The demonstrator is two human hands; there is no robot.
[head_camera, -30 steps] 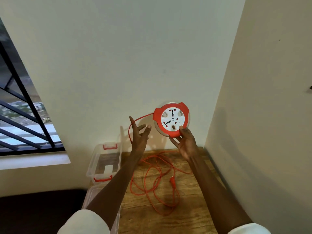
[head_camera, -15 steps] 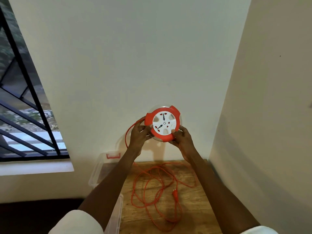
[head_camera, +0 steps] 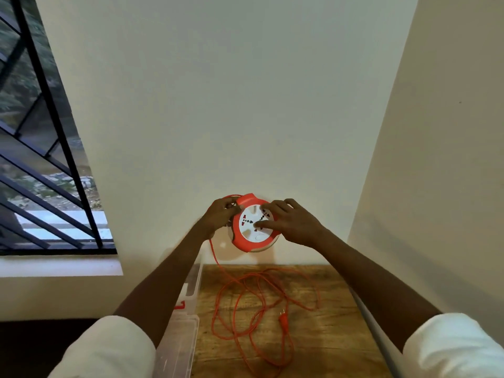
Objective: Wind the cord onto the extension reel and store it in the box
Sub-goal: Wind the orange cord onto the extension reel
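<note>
Reel: the round extension reel (head_camera: 252, 223), orange rim with a white socket face, is held up in the air between both hands, in front of the pale wall, its face turned toward the camera.
Left hand: the left hand (head_camera: 221, 215) is closed around the reel's left edge, fingers curled over the rim where the cord leaves it; whether the cord itself is pinched there cannot be told.
Right hand: the right hand (head_camera: 290, 221) lies over the right half of the reel face, fingers (head_camera: 266, 211) spread and pressed flat on the white part, thumb low near the centre; it is half open, not clenched.
Cord: the orange cord (head_camera: 237, 296) drops from under the left hand, runs down past that wrist and spreads in loose, overlapping loops on the worktop below and between the forearms.
Plug: the orange plug (head_camera: 283, 321) lies at the cord's free end on the wood, below the right hand and inside the loops.
Worktop: the wooden worktop (head_camera: 327, 345) sits below both hands, pushed into the corner of the two walls.
Box: the clear plastic box (head_camera: 188, 304) with a red latch stands under the left forearm, just beside the worktop's left edge; the arm hides most of it.
Sleeves: white sleeves (head_camera: 109, 347) cover both upper arms at the bottom of the view.
Window: a barred window (head_camera: 41, 159) is well to the left of the left hand.
</note>
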